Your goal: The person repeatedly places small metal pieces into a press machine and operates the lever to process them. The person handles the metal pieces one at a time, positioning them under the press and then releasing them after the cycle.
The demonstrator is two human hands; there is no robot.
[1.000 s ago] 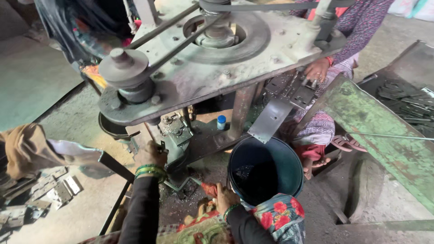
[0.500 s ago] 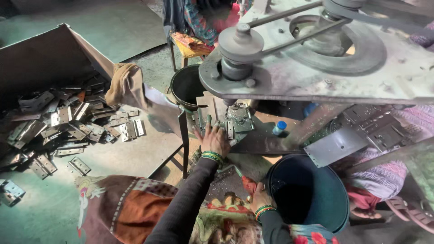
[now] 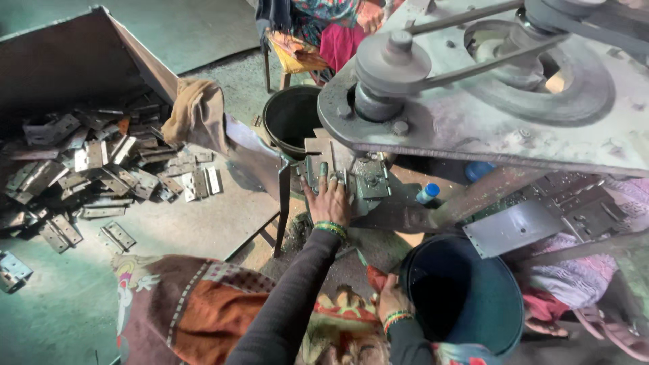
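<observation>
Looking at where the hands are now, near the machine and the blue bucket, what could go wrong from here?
The left hand lies flat on the metal parts under the machine, so the fingers could be crushed or cut if it moves. The belt and pulley run uncovered just above, and a sleeve or cloth might catch. The right hand rests at the rim of the blue bucket, which may tip if pulled.
</observation>
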